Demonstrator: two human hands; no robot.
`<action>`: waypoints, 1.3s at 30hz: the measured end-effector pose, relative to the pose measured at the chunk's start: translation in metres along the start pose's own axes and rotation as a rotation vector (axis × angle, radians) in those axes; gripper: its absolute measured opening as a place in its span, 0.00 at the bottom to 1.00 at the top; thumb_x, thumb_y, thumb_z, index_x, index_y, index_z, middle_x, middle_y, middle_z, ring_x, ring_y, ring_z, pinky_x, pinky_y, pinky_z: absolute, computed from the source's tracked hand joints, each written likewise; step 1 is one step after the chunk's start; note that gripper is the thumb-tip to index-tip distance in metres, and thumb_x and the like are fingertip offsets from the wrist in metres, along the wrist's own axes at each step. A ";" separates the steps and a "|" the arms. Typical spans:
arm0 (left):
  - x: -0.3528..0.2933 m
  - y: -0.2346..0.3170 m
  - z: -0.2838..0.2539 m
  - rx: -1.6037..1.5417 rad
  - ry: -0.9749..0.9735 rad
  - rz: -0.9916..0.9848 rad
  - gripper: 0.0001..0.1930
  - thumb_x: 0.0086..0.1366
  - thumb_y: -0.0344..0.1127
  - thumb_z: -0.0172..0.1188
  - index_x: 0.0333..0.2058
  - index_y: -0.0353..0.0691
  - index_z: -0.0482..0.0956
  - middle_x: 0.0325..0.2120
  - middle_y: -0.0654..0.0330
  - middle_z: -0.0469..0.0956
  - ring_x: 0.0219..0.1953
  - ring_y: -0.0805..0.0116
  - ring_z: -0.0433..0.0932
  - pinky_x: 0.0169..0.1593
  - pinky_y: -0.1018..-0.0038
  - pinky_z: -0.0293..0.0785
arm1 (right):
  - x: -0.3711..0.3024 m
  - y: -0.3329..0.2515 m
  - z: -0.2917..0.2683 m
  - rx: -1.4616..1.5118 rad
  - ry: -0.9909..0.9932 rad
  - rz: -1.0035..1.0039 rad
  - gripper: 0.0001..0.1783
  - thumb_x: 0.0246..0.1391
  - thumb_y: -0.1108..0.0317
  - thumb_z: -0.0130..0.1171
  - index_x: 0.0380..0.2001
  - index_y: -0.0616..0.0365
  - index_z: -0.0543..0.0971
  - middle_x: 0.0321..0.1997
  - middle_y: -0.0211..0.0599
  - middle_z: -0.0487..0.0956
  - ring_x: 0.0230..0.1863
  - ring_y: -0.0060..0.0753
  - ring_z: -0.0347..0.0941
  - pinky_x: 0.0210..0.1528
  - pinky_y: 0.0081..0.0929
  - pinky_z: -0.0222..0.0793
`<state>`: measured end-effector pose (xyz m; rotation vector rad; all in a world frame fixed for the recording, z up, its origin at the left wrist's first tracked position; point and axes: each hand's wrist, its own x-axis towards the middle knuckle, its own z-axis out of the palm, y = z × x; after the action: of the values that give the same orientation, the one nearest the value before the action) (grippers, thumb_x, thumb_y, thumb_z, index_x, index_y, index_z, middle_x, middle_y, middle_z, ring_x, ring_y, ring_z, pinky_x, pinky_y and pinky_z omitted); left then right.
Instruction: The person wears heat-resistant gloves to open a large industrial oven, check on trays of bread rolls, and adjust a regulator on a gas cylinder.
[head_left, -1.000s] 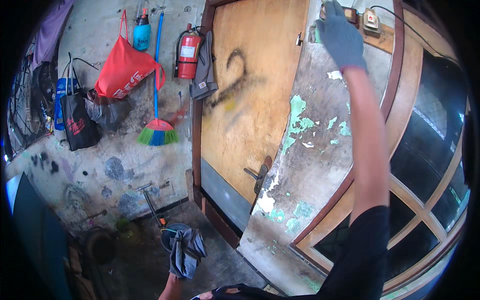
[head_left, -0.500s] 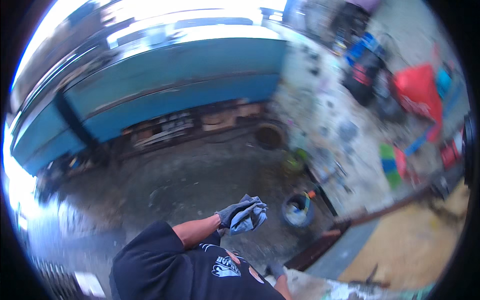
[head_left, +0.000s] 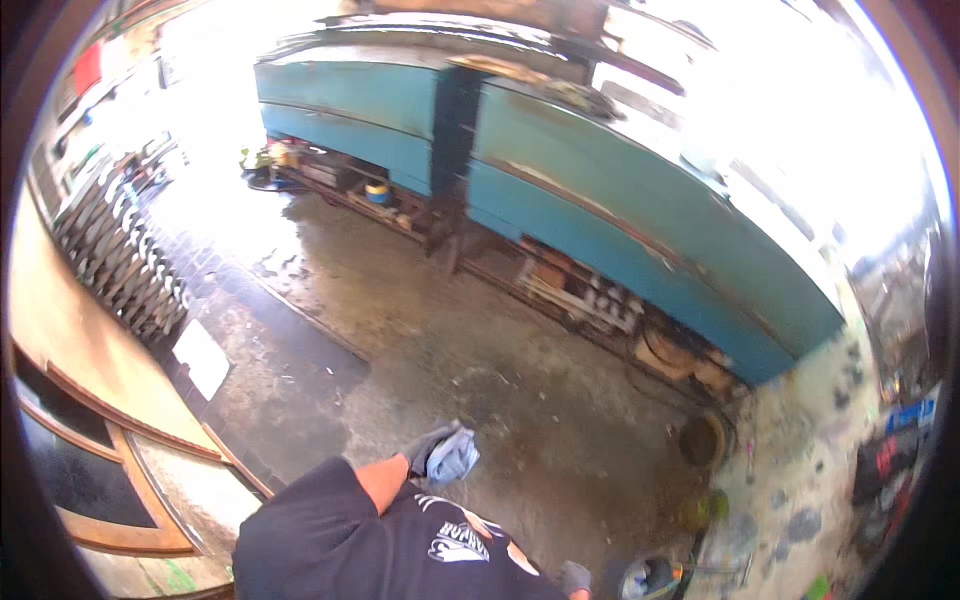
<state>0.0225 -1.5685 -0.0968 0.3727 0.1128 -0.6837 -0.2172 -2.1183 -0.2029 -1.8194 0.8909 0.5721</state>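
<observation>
In the head view, the gloved left hand (head_left: 432, 450) is closed around a crumpled blue-grey cloth (head_left: 453, 458) above the wet concrete floor (head_left: 520, 400). The gloved right hand (head_left: 574, 577), probably curled, sits near a bucket (head_left: 646, 578).

A workshop interior. Long blue workbenches (head_left: 640, 230) crossed the upper frame above a stained concrete floor (head_left: 480, 380). Clutter sat beneath them.
</observation>
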 end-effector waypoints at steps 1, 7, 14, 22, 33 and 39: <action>-0.033 0.015 -0.055 0.104 0.266 0.215 0.20 0.81 0.50 0.54 0.52 0.39 0.81 0.44 0.63 0.85 0.48 0.69 0.83 0.59 0.69 0.78 | 0.015 -0.056 0.026 0.092 0.007 -0.019 0.19 0.62 0.58 0.60 0.50 0.56 0.87 0.46 0.43 0.87 0.42 0.43 0.84 0.45 0.43 0.79; -0.149 0.139 -0.102 -0.117 0.236 0.400 0.18 0.79 0.46 0.58 0.55 0.38 0.81 0.48 0.60 0.85 0.51 0.68 0.83 0.61 0.71 0.78 | 0.037 -0.259 0.170 0.265 -0.158 -0.169 0.13 0.59 0.65 0.62 0.44 0.58 0.87 0.35 0.32 0.83 0.30 0.26 0.79 0.31 0.28 0.73; -0.276 0.238 -0.133 -0.406 0.429 0.771 0.21 0.79 0.47 0.58 0.60 0.39 0.80 0.52 0.58 0.85 0.53 0.65 0.83 0.62 0.69 0.79 | 0.051 -0.429 0.398 -0.406 -0.553 -0.166 0.07 0.62 0.67 0.62 0.38 0.58 0.84 0.28 0.32 0.80 0.26 0.27 0.76 0.29 0.29 0.72; -0.427 0.215 -0.265 -0.732 0.522 1.319 0.23 0.80 0.55 0.53 0.57 0.43 0.82 0.50 0.60 0.85 0.54 0.64 0.82 0.64 0.67 0.76 | 0.192 -0.549 0.662 -0.877 -0.817 -0.170 0.23 0.63 0.55 0.60 0.49 0.63 0.87 0.47 0.47 0.88 0.48 0.46 0.86 0.52 0.41 0.80; -0.451 0.380 -0.296 -0.652 0.919 1.734 0.24 0.80 0.58 0.51 0.53 0.44 0.80 0.45 0.61 0.82 0.47 0.65 0.81 0.54 0.68 0.78 | 0.101 -0.865 1.124 -1.326 -1.064 -1.053 0.22 0.66 0.59 0.62 0.56 0.64 0.82 0.35 0.39 0.85 0.32 0.32 0.80 0.33 0.36 0.75; -0.504 0.476 -0.365 -0.756 0.861 1.754 0.22 0.80 0.58 0.52 0.51 0.45 0.80 0.41 0.64 0.81 0.43 0.68 0.80 0.49 0.70 0.78 | -0.005 -0.911 1.335 -0.954 -1.221 -1.001 0.24 0.65 0.59 0.66 0.59 0.63 0.82 0.41 0.37 0.87 0.33 0.28 0.81 0.36 0.32 0.77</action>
<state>-0.0573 -0.7932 -0.1810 -0.0867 0.7206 1.2830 0.5087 -0.6740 -0.2106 -1.8499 -1.2333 1.2728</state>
